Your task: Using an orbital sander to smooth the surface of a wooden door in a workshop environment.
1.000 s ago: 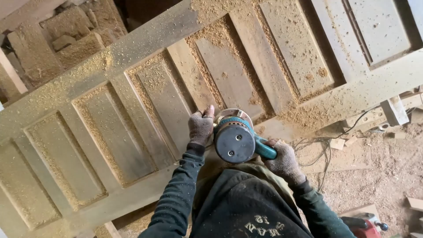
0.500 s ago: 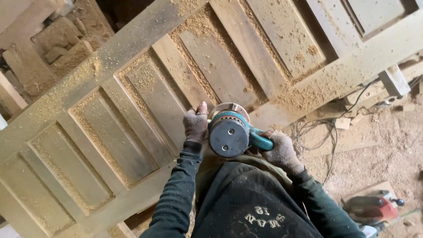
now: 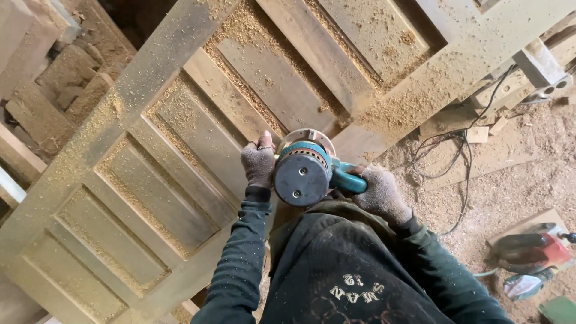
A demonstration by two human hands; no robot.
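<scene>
Left hand and right hand both gripping teal router on dusty panelled door.

- The router, gripped by the gloved left hand and right hand, has crept toward 10 o'clock along the panelled door, off the sawdust-heaped cross rail (now at its 2 o'clock).
- A red power tool on the floor has come into view at 4 o'clock.
</scene>
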